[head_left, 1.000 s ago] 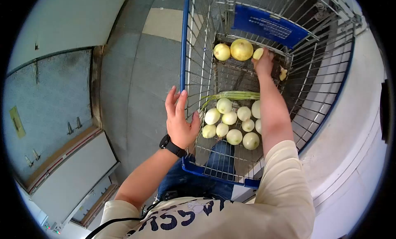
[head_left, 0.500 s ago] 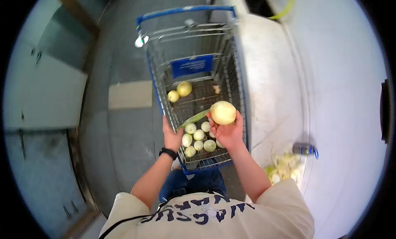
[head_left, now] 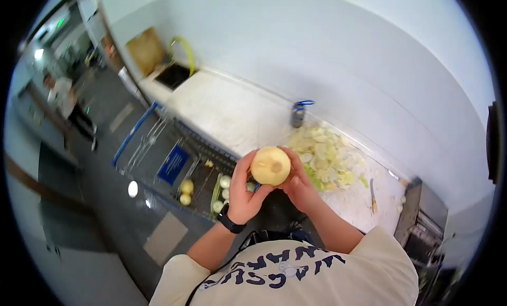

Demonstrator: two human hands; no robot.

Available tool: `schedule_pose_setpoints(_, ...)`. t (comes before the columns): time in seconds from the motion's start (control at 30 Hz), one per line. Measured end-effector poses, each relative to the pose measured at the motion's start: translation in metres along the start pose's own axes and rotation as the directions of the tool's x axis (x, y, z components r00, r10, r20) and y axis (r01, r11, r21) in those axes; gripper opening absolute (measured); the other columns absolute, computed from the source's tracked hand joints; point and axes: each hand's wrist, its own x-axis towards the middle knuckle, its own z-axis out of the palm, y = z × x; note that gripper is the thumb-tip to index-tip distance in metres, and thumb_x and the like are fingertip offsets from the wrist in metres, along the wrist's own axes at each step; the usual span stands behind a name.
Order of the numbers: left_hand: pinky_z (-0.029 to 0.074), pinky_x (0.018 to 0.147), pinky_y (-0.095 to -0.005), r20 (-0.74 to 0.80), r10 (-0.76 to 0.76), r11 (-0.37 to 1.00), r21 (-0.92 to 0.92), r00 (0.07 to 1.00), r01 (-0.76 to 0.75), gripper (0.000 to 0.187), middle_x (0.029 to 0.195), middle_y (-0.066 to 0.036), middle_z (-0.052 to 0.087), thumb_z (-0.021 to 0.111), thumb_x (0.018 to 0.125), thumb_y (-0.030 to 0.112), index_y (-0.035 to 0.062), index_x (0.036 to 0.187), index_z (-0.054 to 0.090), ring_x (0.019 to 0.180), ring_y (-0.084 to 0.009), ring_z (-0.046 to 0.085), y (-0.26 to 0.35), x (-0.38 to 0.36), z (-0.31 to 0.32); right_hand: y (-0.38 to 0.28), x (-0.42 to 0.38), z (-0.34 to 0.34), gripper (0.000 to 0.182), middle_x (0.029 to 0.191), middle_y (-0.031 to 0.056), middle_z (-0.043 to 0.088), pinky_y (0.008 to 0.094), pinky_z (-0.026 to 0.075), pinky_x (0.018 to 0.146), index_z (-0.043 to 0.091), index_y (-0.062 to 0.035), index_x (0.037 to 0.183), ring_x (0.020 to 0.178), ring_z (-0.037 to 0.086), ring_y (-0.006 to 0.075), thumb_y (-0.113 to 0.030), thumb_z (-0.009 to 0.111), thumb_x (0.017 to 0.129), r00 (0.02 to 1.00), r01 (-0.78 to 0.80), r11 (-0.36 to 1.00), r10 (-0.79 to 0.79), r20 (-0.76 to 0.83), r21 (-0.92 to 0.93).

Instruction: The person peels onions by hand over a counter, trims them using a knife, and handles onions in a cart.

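Note:
Both my hands are wrapped round a large, round, pale-yellow fruit or vegetable (head_left: 271,166); a brownish disc marks its upper side. My left hand (head_left: 245,192) grips it from the left, wearing a black watch. From the other side, my right hand (head_left: 300,189) supports it. Behind my left hand stands a blue-rimmed shopping cart (head_left: 138,127). In it lie several round white vegetables (head_left: 225,182), a bundle of long green stalks (head_left: 216,191) and two yellow round ones (head_left: 186,187). My hands hide part of the cart's contents.
A white counter (head_left: 227,110) runs along the wall, carrying pale peelings and leaves (head_left: 325,155), a dark bottle (head_left: 298,115), and a knife (head_left: 373,195). A metal box-like appliance (head_left: 422,216) stands at its right end. Far left, a person (head_left: 68,102) stands in the corridor.
My view has turned right, from the cart towards the counter. My left hand has left the cart's side and joined my right hand on the pale-yellow round thing.

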Motion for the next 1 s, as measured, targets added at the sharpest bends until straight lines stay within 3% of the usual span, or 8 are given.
schedule_pose_setpoints(0.03,0.046,0.099,-0.0405,-0.005,-0.075,0.981,-0.182,0.997,0.073,0.064,0.135,-0.021,0.052,0.073,0.084,0.019,-0.0016,0.137,0.044,0.12,-0.0388,0.055,0.0,-0.002,0.02,-0.012,-0.013,-0.012,0.071,0.137,0.0073,0.044,0.0358,0.047,0.096,0.019,-0.0144,0.152,0.117,0.056,0.0219,-0.023,0.061,0.096,0.995,0.098,0.987,-0.094,0.04,-0.127)
schedule_pose_setpoints(0.17,0.045,0.098,-0.0446,0.323,0.234,0.927,0.209,0.917,-0.311,0.059,0.133,-0.024,0.051,0.062,0.092,0.031,-0.002,0.138,0.044,0.122,-0.0377,0.051,0.019,0.021,0.091,-0.068,-0.07,-0.038,0.074,0.139,0.0065,0.041,0.0344,0.037,0.106,0.02,-0.0126,0.152,0.129,0.042,0.0176,-0.017,0.065,0.093,0.972,0.156,0.972,-0.182,-0.149,-0.175)
schedule_pose_setpoints(0.2,0.044,0.097,-0.0446,0.293,0.31,0.877,0.279,0.904,-0.391,0.052,0.132,-0.022,0.051,0.061,0.092,0.03,0.0005,0.133,0.049,0.119,-0.0365,0.052,0.028,0.025,0.113,-0.08,-0.085,-0.05,0.074,0.139,0.0074,0.041,0.0347,0.035,0.109,0.02,-0.0123,0.152,0.129,0.041,0.0183,-0.018,0.065,0.094,0.963,0.179,0.965,-0.211,-0.168,-0.19)
schedule_pose_setpoints(0.3,0.044,0.096,-0.0433,0.262,0.51,0.85,-0.005,0.819,-0.527,0.042,0.129,-0.021,0.051,0.063,0.091,0.027,0.0037,0.125,0.057,0.116,-0.0363,0.052,0.028,0.036,0.17,-0.11,-0.121,-0.086,0.073,0.139,0.0082,0.041,0.0348,0.035,0.108,0.02,-0.0116,0.152,0.129,0.041,0.0187,-0.017,0.064,0.094,0.946,0.199,0.953,-0.248,-0.21,-0.229)
schedule_pose_setpoints(0.33,0.047,0.088,-0.0407,0.265,0.589,0.79,0.009,0.763,-0.613,0.03,0.116,-0.017,0.055,0.069,0.085,0.018,0.0065,0.112,0.063,0.104,-0.0327,0.056,0.035,0.043,0.186,-0.119,-0.129,-0.098,0.072,0.139,0.0084,0.041,0.0346,0.035,0.108,0.021,-0.0108,0.151,0.128,0.042,0.0188,-0.017,0.064,0.094,0.942,0.207,0.943,-0.264,-0.207,-0.26)
schedule_pose_setpoints(0.43,0.047,0.076,-0.0386,0.368,0.631,0.727,0.028,0.683,-0.687,0.025,0.103,-0.013,0.057,0.073,0.079,0.01,0.0074,0.102,0.064,0.092,-0.0296,0.057,0.044,0.056,0.232,-0.142,-0.153,-0.128,0.072,0.137,0.0083,0.042,0.0346,0.036,0.107,0.021,-0.011,0.151,0.127,0.042,0.0188,-0.018,0.064,0.094,0.949,0.189,0.955,-0.237,-0.207,-0.226)
schedule_pose_setpoints(0.73,0.043,0.061,-0.0353,0.231,0.572,0.809,0.004,0.787,-0.588,0.017,0.083,-0.008,0.058,0.076,0.075,0.007,0.0053,0.086,0.063,0.069,-0.0263,0.054,0.01,0.045,0.31,-0.15,-0.182,-0.179,0.066,0.124,0.0049,0.048,0.0252,0.049,0.073,0.025,-0.0126,0.149,0.097,0.051,0.0107,-0.02,0.063,0.095,0.919,0.129,0.965,-0.203,-0.338,-0.23)
schedule_pose_setpoints(1.0,0.041,0.059,-0.0352,0.282,0.533,0.839,-0.054,0.798,-0.541,0.01,0.078,-0.008,0.057,0.072,0.08,0.006,0.0032,0.081,0.062,0.066,-0.025,0.052,-0.008,0.068,0.308,-0.137,-0.161,-0.183,0.063,0.117,0.0047,0.05,0.0248,0.048,0.072,0.027,-0.0121,0.146,0.092,0.051,0.0108,-0.026,0.062,0.096,0.877,0.088,0.963,-0.196,-0.438,-0.255)
